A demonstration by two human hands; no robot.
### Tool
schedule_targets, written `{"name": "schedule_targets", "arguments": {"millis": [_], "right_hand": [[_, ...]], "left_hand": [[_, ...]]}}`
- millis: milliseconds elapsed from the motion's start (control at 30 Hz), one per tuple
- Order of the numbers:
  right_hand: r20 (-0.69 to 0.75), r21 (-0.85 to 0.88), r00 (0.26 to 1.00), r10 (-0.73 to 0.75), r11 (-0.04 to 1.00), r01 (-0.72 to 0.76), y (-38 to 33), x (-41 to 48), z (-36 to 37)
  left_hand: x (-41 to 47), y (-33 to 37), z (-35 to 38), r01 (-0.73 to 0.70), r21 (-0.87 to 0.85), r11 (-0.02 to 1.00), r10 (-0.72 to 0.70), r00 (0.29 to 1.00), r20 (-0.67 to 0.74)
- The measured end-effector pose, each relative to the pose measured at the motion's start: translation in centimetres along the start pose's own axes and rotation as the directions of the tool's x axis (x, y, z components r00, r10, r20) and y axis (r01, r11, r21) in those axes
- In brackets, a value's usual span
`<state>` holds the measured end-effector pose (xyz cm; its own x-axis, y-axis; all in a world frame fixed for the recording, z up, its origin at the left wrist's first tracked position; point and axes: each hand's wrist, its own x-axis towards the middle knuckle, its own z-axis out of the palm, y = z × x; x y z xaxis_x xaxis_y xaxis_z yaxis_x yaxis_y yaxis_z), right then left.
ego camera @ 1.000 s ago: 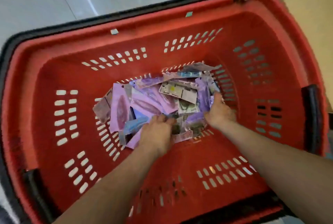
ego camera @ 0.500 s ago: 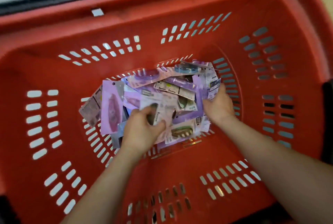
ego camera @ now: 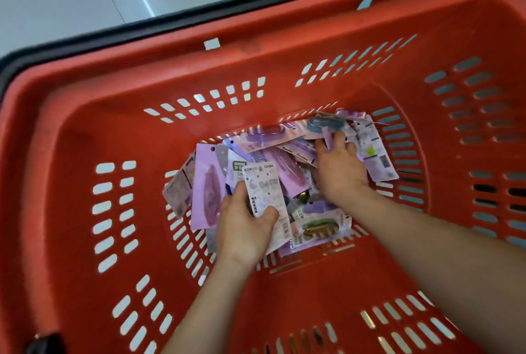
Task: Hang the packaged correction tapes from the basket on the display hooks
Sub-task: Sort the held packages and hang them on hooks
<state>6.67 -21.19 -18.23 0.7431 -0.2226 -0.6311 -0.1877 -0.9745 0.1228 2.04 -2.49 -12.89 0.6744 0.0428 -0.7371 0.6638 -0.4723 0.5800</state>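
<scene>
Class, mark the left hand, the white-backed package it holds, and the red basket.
left hand [ego camera: 244,230], head view, back of the hand.
white-backed package [ego camera: 265,187], head view, middle of printed card.
red basket [ego camera: 85,131], head view, bare left inner wall.

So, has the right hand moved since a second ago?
Yes. The right hand has reached farther across the pile of packs toward the basket's far wall, fingertips now at the blue pack.

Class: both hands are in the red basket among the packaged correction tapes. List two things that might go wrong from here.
1. The left hand pinches one pack by its edge; it may slip back into the pile.
2. The packs overlap, so the right hand reaching among them may drag up or bend neighbours.
</scene>
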Motion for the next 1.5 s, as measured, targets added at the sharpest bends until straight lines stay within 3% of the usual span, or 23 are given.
{"name": "schedule_targets", "arguments": {"millis": [100,200,233,300,333,400,500,633,767,867,1000,1100,1367,1500], "right_hand": [[0.043,0.033,0.998,-0.053,0.998,0.052,0.7,-0.6,-1.3],[0.107,0.222,0.987,-0.122,0.970,0.096,2.4,-3.4,-3.9],[0.115,0.379,0.987,-0.115,0.923,0.063,3.0,-4.6,-4.9],[0.196,0.702,0.977,-0.088,0.708,-0.077,4.0,-7.0,-7.2],[0.250,0.796,0.964,-0.093,0.586,-0.150,4.3,-8.1,-8.2],[0.296,0.865,0.945,-0.142,0.460,-0.201,4.7,-10.1,-10.3],[0.273,0.921,0.930,-0.244,0.345,-0.180,4.7,-13.0,-13.4],[0.225,0.974,0.912,-0.342,0.109,-0.199,4.5,-16.5,-17.4],[0.207,0.978,0.925,-0.320,0.065,-0.197,5.0,-19.7,-21.2],[0.192,0.981,0.929,-0.316,0.049,-0.187,5.5,-22.5,-24.7],[0.146,0.966,0.930,-0.338,-0.156,-0.208,6.2,-27.1,-30.3],[0.035,0.981,0.926,-0.376,-0.163,-0.103,6.3,-30.9,-35.0],[-0.039,0.952,0.987,-0.158,-0.306,-0.012,7.7,-39.9,-42.1],[-0.066,0.937,0.998,-0.018,-0.346,0.056,7.4,-44.9,-45.1]], "left_hand": [[-0.4,0.8,-0.7,0.015,-0.041,0.999,-0.016,1.000,-0.022],[-1.7,2.6,-1.9,0.061,-0.177,0.982,-0.072,0.996,-0.058],[-2.2,3.2,-2.3,0.068,-0.220,0.973,-0.085,0.994,-0.069],[-3.5,5.1,-3.3,0.071,-0.302,0.951,-0.092,0.994,-0.057],[-4.2,6.0,-3.7,0.072,-0.359,0.930,-0.092,0.995,-0.039],[-5.7,8.2,-4.8,0.094,-0.480,0.872,-0.093,0.995,0.026],[-8.1,11.1,-6.0,0.104,-0.609,0.786,-0.019,0.989,0.145],[-11.2,14.5,-7.2,0.102,-0.658,0.746,0.032,0.981,0.189],[-15.0,18.3,-9.7,0.051,-0.646,0.761,0.145,0.958,0.247],[-18.3,21.7,-11.6,-0.019,-0.618,0.786,0.181,0.963,0.201],[-23.2,26.2,-13.5,-0.119,-0.562,0.819,0.248,0.955,0.160],[-27.1,29.6,-14.9,-0.174,-0.527,0.832,0.301,0.939,0.166],[-35.0,35.8,-20.1,-0.174,-0.624,0.762,0.318,0.940,0.126],[-39.1,38.0,-23.7,-0.275,-0.680,0.680,0.437,0.896,0.075]]}}
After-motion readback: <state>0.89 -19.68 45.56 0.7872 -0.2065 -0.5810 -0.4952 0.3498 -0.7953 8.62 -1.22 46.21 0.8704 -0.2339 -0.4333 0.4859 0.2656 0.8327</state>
